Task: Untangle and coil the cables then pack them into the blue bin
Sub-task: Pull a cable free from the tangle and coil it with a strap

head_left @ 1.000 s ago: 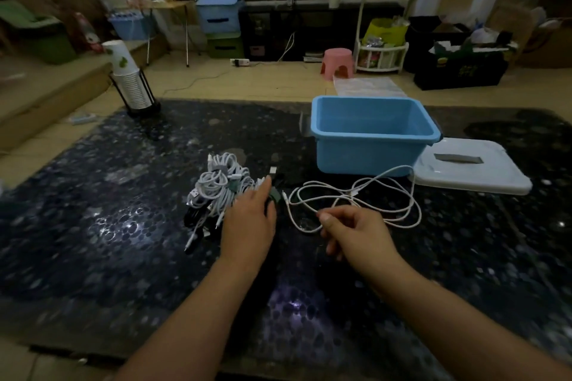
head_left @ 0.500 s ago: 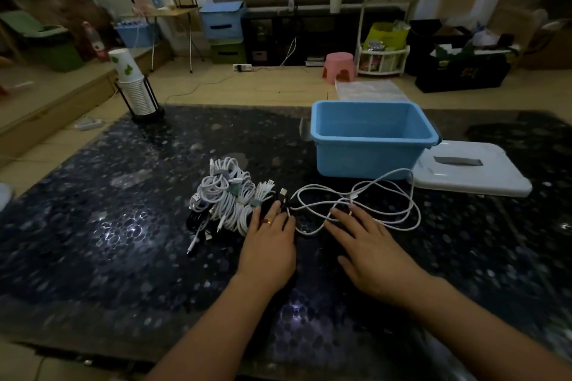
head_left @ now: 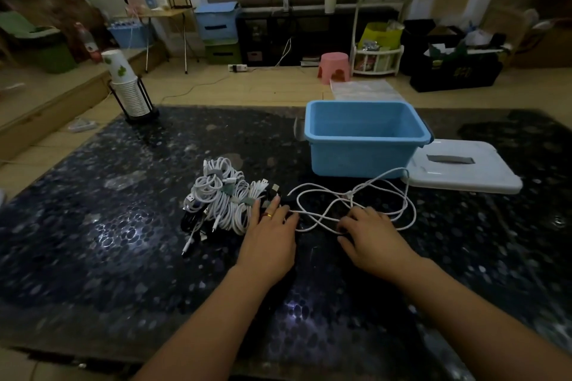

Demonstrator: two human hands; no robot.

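Both hands lie flat on the bench (head_left: pixel 93 226), gripping nothing: left hand (head_left: pixel 270 241) touching the bundled cables (head_left: pixel 221 195), right hand (head_left: pixel 373 240) on the loose white cable (head_left: pixel 356 195). The blue bin (head_left: pixel 365 155) stands behind, toward the far edge. No readable writing.

Left hand (head_left: pixel 270 237) and right hand (head_left: pixel 374 240) lie palm-down, fingers extended forward, forearms outstretched.
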